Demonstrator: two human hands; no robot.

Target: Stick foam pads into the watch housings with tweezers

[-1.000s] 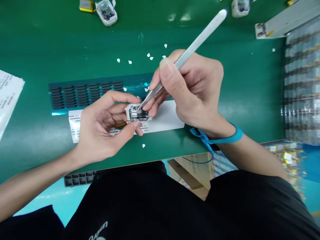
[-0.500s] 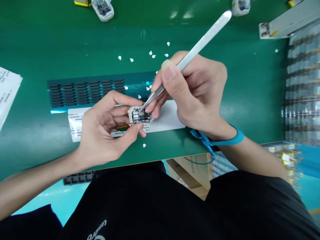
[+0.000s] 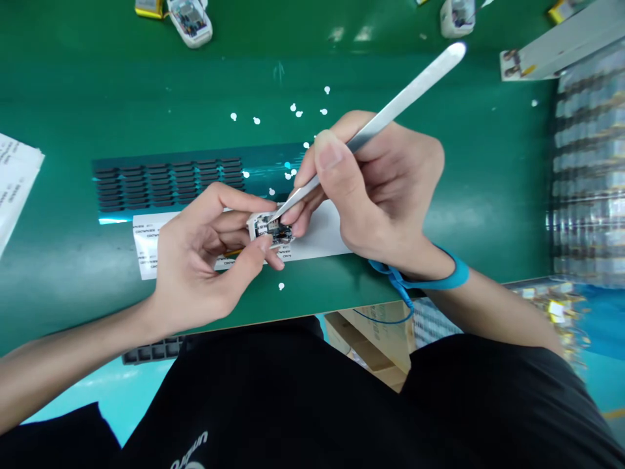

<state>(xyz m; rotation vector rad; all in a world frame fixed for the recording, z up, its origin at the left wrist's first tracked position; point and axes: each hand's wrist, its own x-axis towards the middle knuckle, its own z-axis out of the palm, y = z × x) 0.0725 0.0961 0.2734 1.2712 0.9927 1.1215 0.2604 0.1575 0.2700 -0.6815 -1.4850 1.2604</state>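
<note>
My left hand (image 3: 205, 254) grips a small white device (image 3: 252, 227) with its circuit board facing up, thumb on the near edge and fingers behind. Metal tweezers (image 3: 385, 117) slant down from my right hand (image 3: 381, 182), closed around them, and their tip meets the inside of the device near a small printed label. The right fingertips touch the device's right side. Beneath the hands lies a white printed label strip (image 3: 322, 234). Behind it is a teal film (image 3: 263, 156) bearing rows of black strips (image 3: 161, 182).
Small white round stickers (image 3: 256, 121) dot the green table (image 3: 122, 91). Open devices (image 3: 191, 25) (image 3: 458, 18) lie at the far side. Printed sheets (image 3: 17, 176) are at left, clear trays (image 3: 586, 176) at right. A blue strap (image 3: 439, 277) circles my right wrist.
The tweezers have tilted lower, their tip shifting slightly left in the device. My left thumb has moved up and left onto the device's near edge. The table view has shifted slightly.
</note>
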